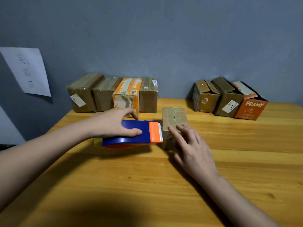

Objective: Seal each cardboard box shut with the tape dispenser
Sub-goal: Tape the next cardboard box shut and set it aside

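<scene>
A blue and orange tape dispenser lies in the middle of the wooden table, its toothed orange end against the left side of a small brown cardboard box. My left hand grips the dispenser's blue body, thumb on its near side and fingers curled over the top. My right hand presses straight fingers on the near top edge of the box, which is covered with tape strips.
Several closed, taped boxes stand in a row at the back left against the grey wall. Three boxes with loose open flaps stand at the back right, one orange marked PRAMY. A sheet of paper hangs on the left wall.
</scene>
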